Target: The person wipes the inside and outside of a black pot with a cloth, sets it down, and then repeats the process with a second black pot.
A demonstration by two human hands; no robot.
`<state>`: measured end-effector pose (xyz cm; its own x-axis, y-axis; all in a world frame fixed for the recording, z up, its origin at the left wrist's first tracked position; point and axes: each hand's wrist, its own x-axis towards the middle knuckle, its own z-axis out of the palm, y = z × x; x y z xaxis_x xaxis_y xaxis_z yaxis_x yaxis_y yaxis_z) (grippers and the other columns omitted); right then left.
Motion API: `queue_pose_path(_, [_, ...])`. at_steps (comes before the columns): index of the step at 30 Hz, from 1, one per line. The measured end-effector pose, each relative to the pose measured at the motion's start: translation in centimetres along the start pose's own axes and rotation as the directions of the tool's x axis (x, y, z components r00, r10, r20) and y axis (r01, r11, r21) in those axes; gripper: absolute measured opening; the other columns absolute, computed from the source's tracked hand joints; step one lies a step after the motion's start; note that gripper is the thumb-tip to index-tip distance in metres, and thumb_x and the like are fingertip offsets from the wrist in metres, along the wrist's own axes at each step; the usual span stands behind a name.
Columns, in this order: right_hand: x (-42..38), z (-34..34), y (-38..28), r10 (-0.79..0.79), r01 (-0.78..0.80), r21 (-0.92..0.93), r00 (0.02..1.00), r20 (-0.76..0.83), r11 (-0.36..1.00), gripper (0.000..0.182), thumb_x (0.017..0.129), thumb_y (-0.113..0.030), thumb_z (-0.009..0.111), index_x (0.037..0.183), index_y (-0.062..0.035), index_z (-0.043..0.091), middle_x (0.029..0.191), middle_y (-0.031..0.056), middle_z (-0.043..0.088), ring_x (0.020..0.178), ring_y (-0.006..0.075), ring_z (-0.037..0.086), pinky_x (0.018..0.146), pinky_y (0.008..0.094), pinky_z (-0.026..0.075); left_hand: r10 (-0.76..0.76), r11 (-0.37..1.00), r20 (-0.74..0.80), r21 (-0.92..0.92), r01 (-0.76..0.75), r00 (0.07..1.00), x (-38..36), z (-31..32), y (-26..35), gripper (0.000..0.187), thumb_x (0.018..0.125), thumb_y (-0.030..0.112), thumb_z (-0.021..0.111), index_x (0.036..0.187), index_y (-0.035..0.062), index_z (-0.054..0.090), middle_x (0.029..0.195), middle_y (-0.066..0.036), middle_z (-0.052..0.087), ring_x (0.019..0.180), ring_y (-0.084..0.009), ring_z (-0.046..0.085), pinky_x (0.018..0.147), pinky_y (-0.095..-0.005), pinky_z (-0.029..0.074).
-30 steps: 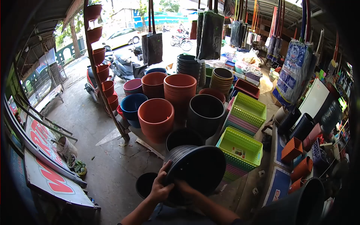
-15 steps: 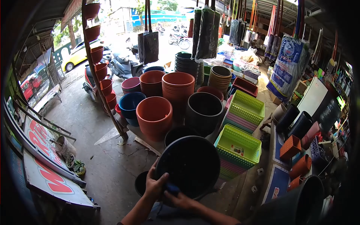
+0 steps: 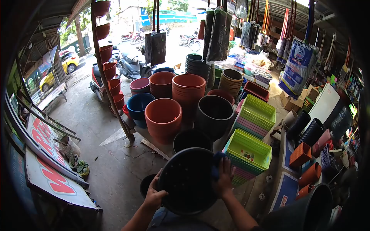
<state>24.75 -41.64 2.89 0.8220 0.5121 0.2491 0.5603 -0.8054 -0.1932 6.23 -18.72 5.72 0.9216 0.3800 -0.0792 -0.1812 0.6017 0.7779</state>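
Observation:
A black plastic pot [image 3: 188, 181] is tilted with its mouth toward me, and small pale specks show on its inside. My left hand [image 3: 155, 193] grips its left rim, thumb over the edge and fingers behind. At the right rim, my right hand [image 3: 224, 178] presses a dark blue cloth [image 3: 217, 163] against the pot, fingers pointing up and partly covering the cloth. Just beyond the pot stands another black pot [image 3: 192, 140], partly hidden by it. Low on the left, a smaller dark pot [image 3: 145, 185] shows behind my left hand.
Orange pots [image 3: 163, 121], a blue pot [image 3: 140, 109] and a large black pot [image 3: 214, 115] stand ahead. Green baskets [image 3: 248, 154] are stacked at the right. A pole [image 3: 111, 92] carries hanging pots. Signboards [image 3: 58, 181] lean at the left. A large dark container [image 3: 314, 208] is near right.
My right hand has moved with the cloth from the pot's lower left to its right rim. The pot has shifted slightly down, and the view has turned a little left.

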Motion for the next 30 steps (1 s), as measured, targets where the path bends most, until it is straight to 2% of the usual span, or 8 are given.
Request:
queue_pose_path(4, [2.9,-0.1,-5.9,-0.025,0.094,0.34,0.979,-0.202,0.936,0.086,0.082,-0.036,0.062,0.152,-0.0066,0.021,0.159,0.0187,0.016,0.147,0.0377,0.01,0.116,0.0556,0.005,-0.042,0.996,0.043,0.075,0.039,0.998,-0.4,0.1,-1.5,0.086,0.069,-0.014,0.052,0.149,0.0023,0.026,0.14,-0.01,0.048,0.126,-0.0211,0.051,0.103,-0.0343,0.044])
queue_pose_path(9, [-0.9,-0.7,-14.2,-0.565,0.478,0.618,0.823,-0.066,0.624,0.092,0.076,-0.029,0.063,0.154,-0.0079,0.018,0.159,0.0203,0.01,0.146,0.0426,0.008,0.116,0.0553,0.011,-0.182,0.85,-0.103,-0.516,0.104,0.978,-0.2,2.7,-0.9,0.054,0.092,0.021,0.06,0.141,0.0062,0.042,0.127,-0.01,0.057,0.11,-0.0196,0.06,0.091,-0.0313,0.051])
queue_pose_path(13, [-6.0,-0.8,-14.7,-0.685,0.458,0.704,0.726,0.055,0.543,0.086,0.079,-0.021,0.061,0.153,-0.008,0.019,0.158,0.0205,0.015,0.142,0.0379,0.025,0.113,0.0522,0.024,-0.239,0.854,0.033,-0.469,0.226,0.97,0.6,-3.5,-1.4,0.035,0.09,0.017,0.064,0.123,0.0078,0.053,0.105,-0.009,0.065,0.09,-0.0192,0.065,0.081,-0.0305,0.054])
queue_pose_path(14, [-6.7,-0.9,-14.0,-0.72,0.432,0.721,0.681,0.135,0.543,0.083,0.08,-0.018,0.059,0.153,-0.0078,0.02,0.157,0.0202,0.019,0.139,0.0354,0.034,0.111,0.0511,0.03,-0.108,0.97,-0.214,-0.237,0.055,0.971,0.9,-2.7,-0.7,0.035,0.087,0.013,0.065,0.12,0.0085,0.053,0.102,-0.011,0.065,0.086,-0.0218,0.065,0.078,-0.034,0.056])
queue_pose_path(15, [-7.2,-0.6,-13.1,-0.721,0.43,0.721,0.68,0.138,0.543,0.083,0.08,-0.018,0.059,0.153,-0.0078,0.02,0.157,0.0202,0.019,0.139,0.0354,0.034,0.111,0.0511,0.03,0.082,0.997,-0.409,0.044,-0.07,0.909,1.0,-2.2,-0.3,0.035,0.084,0.009,0.066,0.118,0.0092,0.053,0.099,-0.012,0.065,0.082,-0.0245,0.066,0.075,-0.0375,0.057])
queue_pose_path(26, [-5.0,0.6,-3.5,-0.748,0.731,0.264,0.662,-0.05,0.629,0.035,0.085,-0.023,0.055,0.12,-0.0189,0.061,0.113,-0.0004,0.065,0.108,0.0185,0.06,0.101,0.0387,0.038,0.264,0.964,-0.458,0.112,-0.24,0.849,0.4,-1.8,1.0,0.062,0.071,-0.013,0.048,0.131,0.0043,0.041,0.116,-0.022,0.058,0.109,-0.033,0.06,0.084,-0.0372,0.055])
queue_pose_path(28, [-3.8,-0.3,-2.9,-0.763,0.74,0.271,0.646,-0.032,0.615,0.034,0.086,-0.022,0.054,0.118,-0.019,0.062,0.111,-0.0011,0.066,0.108,0.0182,0.06,0.1,0.0381,0.039,0.781,0.001,0.061,0.995,-0.099,0.621,0.2,-3.2,-0.4,0.059,0.074,-0.004,0.054,0.131,0.0054,0.046,0.12,-0.021,0.058,0.119,-0.0354,0.055,0.087,-0.0392,0.053])
queue_pose_path(30, [-2.8,-1.1,-2.6,-0.795,0.762,0.298,0.607,-0.019,0.575,0.033,0.086,-0.021,0.054,0.118,-0.0194,0.062,0.11,-0.0014,0.066,0.107,0.018,0.06,0.1,0.0371,0.039,0.541,-0.149,0.361,0.93,-0.336,0.759,-0.8,-1.4,1.5,0.051,0.075,0.002,0.057,0.125,0.0076,0.053,0.116,-0.019,0.061,0.113,-0.0347,0.058,0.084,-0.0402,0.054])
